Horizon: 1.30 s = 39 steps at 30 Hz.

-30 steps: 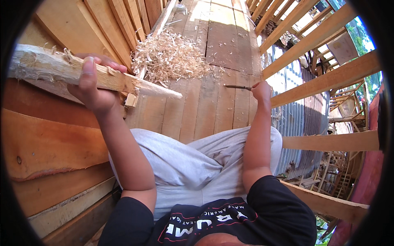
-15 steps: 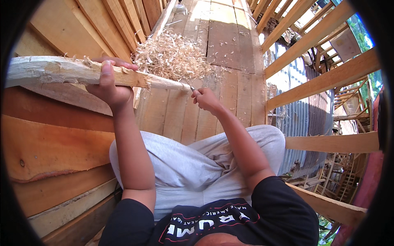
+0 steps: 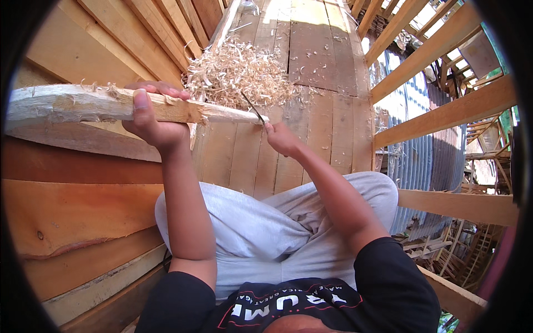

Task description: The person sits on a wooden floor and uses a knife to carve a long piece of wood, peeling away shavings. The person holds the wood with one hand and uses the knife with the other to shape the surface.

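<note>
Our left hand [image 3: 149, 114] is wrapped tight round the stick [image 3: 111, 105], thumb on the near face and fingertips curling over the top edge. The stick's long axis runs nearly level across our view. Its thick, rough end lies well out to the left of those fingers, and its tapered, pale point passes to the right of them, ending just beside the right hand [image 3: 282, 139].

Our right hand is closed in a fist on the knife [image 3: 252, 107]. The handle is hidden inside the fingers, so we can only tell that they are shut on it. The thin blade rises from the fist, up and to the left, and meets the stick's tip; whether the edge touches the wood or sits just above it, we cannot tell.

So the worked end lies directly up-left of the right fingers and well to the right of the left ones. The right hand is the nearer to the tip, while the left holds the stick at mid-length.

Beyond the blade, past both hands, the shavings [image 3: 239, 72] lie heaped on the planks [image 3: 322, 83]. Our grey-trousered knees [image 3: 250, 222] are folded below the forearms.
</note>
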Tool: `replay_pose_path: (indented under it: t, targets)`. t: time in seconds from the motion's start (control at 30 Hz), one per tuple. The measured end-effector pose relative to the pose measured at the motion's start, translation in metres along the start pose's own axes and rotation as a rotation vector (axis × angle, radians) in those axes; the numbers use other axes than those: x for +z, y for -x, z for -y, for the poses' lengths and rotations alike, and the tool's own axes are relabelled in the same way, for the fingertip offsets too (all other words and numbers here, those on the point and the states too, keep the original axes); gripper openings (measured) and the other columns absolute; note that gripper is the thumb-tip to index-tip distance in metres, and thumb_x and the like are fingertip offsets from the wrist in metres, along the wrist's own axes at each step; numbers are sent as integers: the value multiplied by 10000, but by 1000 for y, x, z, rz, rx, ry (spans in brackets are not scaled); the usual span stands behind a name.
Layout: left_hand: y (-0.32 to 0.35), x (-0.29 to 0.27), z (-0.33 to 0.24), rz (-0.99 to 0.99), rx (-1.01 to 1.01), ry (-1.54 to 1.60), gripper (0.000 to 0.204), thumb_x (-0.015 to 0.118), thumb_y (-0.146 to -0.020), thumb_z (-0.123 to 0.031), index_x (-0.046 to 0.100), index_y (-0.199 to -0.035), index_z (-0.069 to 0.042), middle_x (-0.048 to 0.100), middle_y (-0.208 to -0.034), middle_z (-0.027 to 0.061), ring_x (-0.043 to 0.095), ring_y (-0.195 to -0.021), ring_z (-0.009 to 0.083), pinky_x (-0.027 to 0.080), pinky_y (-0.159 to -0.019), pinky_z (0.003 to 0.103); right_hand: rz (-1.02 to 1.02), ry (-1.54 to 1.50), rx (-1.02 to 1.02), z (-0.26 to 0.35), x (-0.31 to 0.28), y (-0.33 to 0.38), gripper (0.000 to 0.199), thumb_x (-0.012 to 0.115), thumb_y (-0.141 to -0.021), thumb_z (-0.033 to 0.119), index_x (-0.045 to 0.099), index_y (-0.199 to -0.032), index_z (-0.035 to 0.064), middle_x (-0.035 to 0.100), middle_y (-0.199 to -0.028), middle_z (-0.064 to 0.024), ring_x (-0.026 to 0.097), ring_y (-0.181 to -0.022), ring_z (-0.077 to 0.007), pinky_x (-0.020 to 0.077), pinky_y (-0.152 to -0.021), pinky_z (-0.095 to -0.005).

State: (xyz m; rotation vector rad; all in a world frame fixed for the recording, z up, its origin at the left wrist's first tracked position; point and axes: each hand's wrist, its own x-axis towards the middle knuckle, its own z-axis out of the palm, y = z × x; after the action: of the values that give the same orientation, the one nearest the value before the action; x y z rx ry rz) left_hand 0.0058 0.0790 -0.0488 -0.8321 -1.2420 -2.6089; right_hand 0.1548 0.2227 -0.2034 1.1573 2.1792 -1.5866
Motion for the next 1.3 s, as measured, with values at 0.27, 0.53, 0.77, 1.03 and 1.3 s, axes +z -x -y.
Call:
replay_pose_path:
  t: [0.27, 0.53, 0.77, 1.03, 1.3]
  targets:
    - [10, 4, 0, 78, -56, 0, 357, 524, -834, -451, 495, -856, -96, 495, -647, 78, 503, -605, 200, 466, -548, 327, -236, 151, -249, -19, 19, -12, 510, 386, -1017, 340, 570, -806, -86, 601, -722, -263, 590, -688, -400, 453, -702, -478]
    - [-1, -5, 0, 223, 6, 112, 299, 599, -834, -333, 468, -875, -67, 504, -649, 87, 539, -548, 186, 519, -517, 320, -108, 170, -193, 14, 2, 8, 518, 365, -1008, 331, 625, -922, -108, 645, -853, -301, 638, -872, -437, 484, -814, -480]
    - [-6, -7, 0, 246, -23, 51, 347, 531, -842, -418, 464, -867, -79, 496, -652, 96, 512, -570, 220, 483, -545, 328, -71, 62, -105, 8, 1, -10, 517, 375, -1006, 323, 609, -885, -122, 639, -840, -304, 626, -852, -456, 481, -803, -480]
    - [5, -9, -3, 347, -11, 63, 335, 544, -851, -400, 459, -883, -77, 499, -670, 93, 532, -607, 214, 497, -577, 337, -125, 202, -305, 27, 3, 25, 504, 373, -1009, 326, 594, -857, -101, 634, -835, -303, 611, -815, -461, 463, -790, -504]
    - [-7, -10, 3, 255, -46, 78, 318, 558, -841, -383, 467, -875, -81, 501, -665, 90, 530, -603, 201, 497, -569, 332, -35, -41, -35, 0, 2, -4, 508, 340, -1029, 361, 529, -791, -45, 539, -658, -146, 527, -558, -261, 426, -545, -422]
